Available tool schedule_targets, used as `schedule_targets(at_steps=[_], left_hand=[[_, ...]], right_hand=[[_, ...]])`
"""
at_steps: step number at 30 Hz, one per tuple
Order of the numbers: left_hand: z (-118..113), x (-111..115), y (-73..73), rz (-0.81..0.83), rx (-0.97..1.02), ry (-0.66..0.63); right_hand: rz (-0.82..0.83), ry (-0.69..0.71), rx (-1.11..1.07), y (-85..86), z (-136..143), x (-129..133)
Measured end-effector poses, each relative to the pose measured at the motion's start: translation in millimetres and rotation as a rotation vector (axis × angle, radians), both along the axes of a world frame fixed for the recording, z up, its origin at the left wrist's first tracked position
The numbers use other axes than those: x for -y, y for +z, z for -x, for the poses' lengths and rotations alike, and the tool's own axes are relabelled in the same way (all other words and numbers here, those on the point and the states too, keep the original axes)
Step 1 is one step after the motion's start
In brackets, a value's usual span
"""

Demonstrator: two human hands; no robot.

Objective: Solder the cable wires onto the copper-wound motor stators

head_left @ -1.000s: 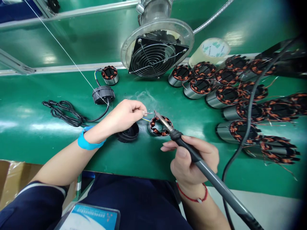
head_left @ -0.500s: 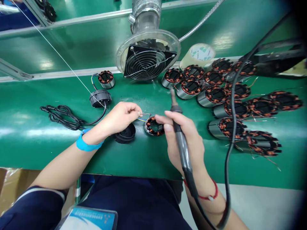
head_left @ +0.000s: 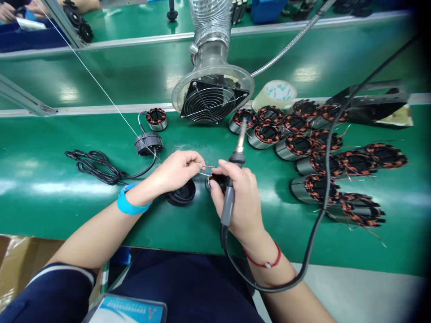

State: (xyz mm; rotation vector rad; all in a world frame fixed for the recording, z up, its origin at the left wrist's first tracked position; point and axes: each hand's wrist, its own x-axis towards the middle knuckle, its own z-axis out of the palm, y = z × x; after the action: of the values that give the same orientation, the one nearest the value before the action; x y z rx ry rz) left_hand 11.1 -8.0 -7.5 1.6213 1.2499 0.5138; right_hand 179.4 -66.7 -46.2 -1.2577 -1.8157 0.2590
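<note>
My left hand (head_left: 180, 170) is closed, its thumb and forefinger pinching a thin wire (head_left: 209, 166) above a small motor stator (head_left: 208, 184). Blue and yellow leads run from the stator towards these fingertips. In my right hand (head_left: 245, 202) is a soldering iron (head_left: 229, 206), its metal tip pointing up and away from me. The right thumb and forefinger reach over the stator, close to the wire's far end; whether they touch the wire I cannot tell. These fingers hide much of the stator. A round black housing (head_left: 182, 195) lies under my left wrist.
Several copper-wound stators (head_left: 299, 146) stand at the right, loose wire ends sticking out. A fan-fronted extractor hood (head_left: 212, 101) hangs at the back beside a tape roll (head_left: 278, 94). A grey cap (head_left: 148, 143) with coiled black cable (head_left: 97, 168) lies left. The iron's cord (head_left: 316, 224) loops right.
My right hand has moved left, bringing its thumb and forefinger over the stator and near the wire. The iron now leans the other way. My left hand keeps its pinch; the view has shifted slightly.
</note>
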Motion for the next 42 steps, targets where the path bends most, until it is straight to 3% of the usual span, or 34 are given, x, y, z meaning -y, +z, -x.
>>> schedule_targets(at_steps=[4,8,12,17,20,28,34,37,42], left_hand=[[-0.8,3.5,1.7,0.004,0.019,0.021],[1.3,7.1,-1.0,0.011,0.057,0.084],[4.4,11.2,-1.9,-0.087,0.076,0.102],[4.9,19.0,6.1,-0.394,0.049,-0.06],[4.2,21.0,9.6,-0.448,0.012,-0.124],[5.1,20.8,10.7,-0.414,-0.075,-0.16],[3.6,18.1,8.1,-0.281,-0.135,-0.044],[5.4,14.4,4.6,-0.229,-0.114,-0.018],[8.6,10.3,-0.3,-0.187,-0.086,-0.001]], right_hand=[[-0.053,-0.003,0.001,-1.9,5.9,-3.4],[0.078,-0.011,-0.195,-5.2,8.9,-1.8],[0.132,-0.024,-0.288,-8.8,10.5,1.5],[0.011,0.01,-0.333,-9.0,9.3,0.3],[-0.013,0.042,-0.369,-7.2,8.2,-1.6],[0.035,0.104,-0.425,-4.7,8.1,-2.1],[0.143,0.023,-0.236,-9.8,-0.6,-1.9],[0.196,0.036,-0.215,-12.0,-0.3,-7.8],[0.159,-0.071,-0.243,-11.7,2.1,-14.0]])
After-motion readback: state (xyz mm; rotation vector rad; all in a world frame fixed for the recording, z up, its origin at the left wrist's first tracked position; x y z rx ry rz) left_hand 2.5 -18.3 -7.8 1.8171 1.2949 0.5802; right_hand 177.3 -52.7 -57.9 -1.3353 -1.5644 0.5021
